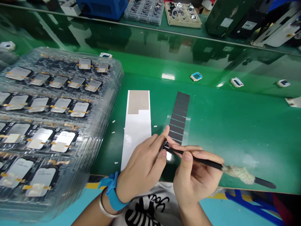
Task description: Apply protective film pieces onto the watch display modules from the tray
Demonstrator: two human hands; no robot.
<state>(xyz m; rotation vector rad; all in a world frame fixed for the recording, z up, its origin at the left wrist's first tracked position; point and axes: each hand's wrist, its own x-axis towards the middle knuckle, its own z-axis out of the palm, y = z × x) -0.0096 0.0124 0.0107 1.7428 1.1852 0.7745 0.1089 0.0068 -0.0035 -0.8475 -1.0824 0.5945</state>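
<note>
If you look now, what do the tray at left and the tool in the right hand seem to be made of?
Tray: probably clear, glossy plastic; see-through, with bright edge highlights.
Tool in the right hand: smooth and black, plastic or coated metal, I cannot tell; its pale wrapping looks rough and fibrous, perhaps cloth or tape.

On the green bench [223, 122], a white sheet [137, 130] is flanked by stacked trays [107, 94] at its left, black strips [180, 108] at its right.

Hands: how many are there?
2, at the green table: the left hand, with a blue band on its wrist, and the right hand, holding a black tool.
</note>
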